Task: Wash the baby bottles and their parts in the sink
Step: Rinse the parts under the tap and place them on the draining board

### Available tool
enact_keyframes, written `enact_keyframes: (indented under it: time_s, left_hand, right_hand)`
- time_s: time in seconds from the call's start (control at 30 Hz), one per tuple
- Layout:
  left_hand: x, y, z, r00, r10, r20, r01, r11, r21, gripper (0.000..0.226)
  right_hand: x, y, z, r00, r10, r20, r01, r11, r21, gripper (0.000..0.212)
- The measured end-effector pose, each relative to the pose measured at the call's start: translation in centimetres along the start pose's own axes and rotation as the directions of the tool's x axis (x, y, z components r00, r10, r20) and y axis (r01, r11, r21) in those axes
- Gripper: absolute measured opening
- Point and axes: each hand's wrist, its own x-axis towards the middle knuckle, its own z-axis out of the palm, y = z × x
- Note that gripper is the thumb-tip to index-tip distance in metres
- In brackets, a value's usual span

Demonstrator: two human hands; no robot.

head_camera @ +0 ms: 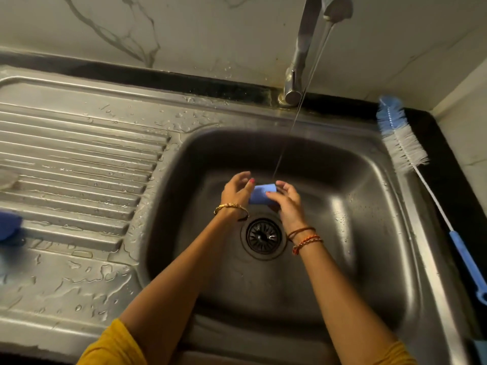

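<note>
Over the sink (369, 196) basin, the right hand (287, 201) pinches a blue bottle part (262, 194) under the thin water stream (295, 122); the left hand (235, 191) hovers beside it, fingers loosely spread. A bottle brush (403, 146) lies on the right rim, its handle end cut off.

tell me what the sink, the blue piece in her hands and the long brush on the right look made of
Sink: brushed stainless steel, going by its dull grey sheen and pressed drainboard ribs.
Blue piece: likely matte plastic; opaque, even colour, no gloss. It is too small to be sure.
Long brush: soft white and blue bristles on a thin white stem, probably wire, with a blue plastic-looking handle.
</note>
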Motion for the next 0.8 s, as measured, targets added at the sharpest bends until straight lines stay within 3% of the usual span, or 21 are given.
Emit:
enact_keyframes:
  time_s: [0.1,0.2,0.27,0.33,0.47,0.57,0.67,0.73,0.8]
  left_hand:
    - [0.1,2.7,0.0,0.97,0.212,0.116,-0.223,0.971,0.085,0.036]
    - [0.7,4.7,0.4,0.91,0.362,0.2,-0.409,0.86,0.305,0.039]
    - [1.4,5.3,0.5,0.877,0.385,0.288,-0.481,0.707,0.519,0.041]
    - [2.0,5.4,0.3,0.88,0.363,0.307,-0.475,0.635,0.609,0.039]
    - [2.4,5.3,0.0,0.918,0.34,0.204,-0.392,0.706,0.59,0.036]
    - [2.5,5.4,0.2,0.961,0.255,0.108,-0.276,0.836,0.474,0.037]
    - [2.5,5.9,0.8,0.988,0.154,0.032,-0.155,0.923,0.353,0.043]
    - [2.4,6.7,1.2,0.994,0.109,0.0,-0.105,0.958,0.265,0.048]
    - [2.8,7.8,1.5,0.999,0.049,0.018,-0.052,0.983,0.176,0.054]
  right_hand:
    - [0.0,-2.5,1.0,0.978,0.172,0.115,-0.204,0.894,0.399,0.014]
    - [-0.3,-4.6,2.2,0.925,0.329,0.191,-0.373,0.69,0.621,0.023]
    - [-0.6,-5.5,2.8,0.884,0.431,0.181,-0.442,0.644,0.625,0.024]
    - [-0.9,-6.1,3.0,0.851,0.505,0.145,-0.496,0.682,0.538,0.028]
    - [-0.4,-6.9,2.6,0.861,0.505,0.058,-0.486,0.784,0.387,0.028]
    - [-0.1,-7.7,2.4,0.91,0.414,0.027,-0.407,0.881,0.242,0.023]
    - [-0.2,-8.5,2.7,0.988,0.127,-0.09,-0.128,0.992,-0.002,0.033]
    - [-0.6,-9.0,2.7,0.971,-0.206,-0.125,0.163,0.942,-0.292,0.031]
    - [-1.3,-9.2,2.5,0.873,-0.484,-0.067,0.384,0.764,-0.519,0.029]
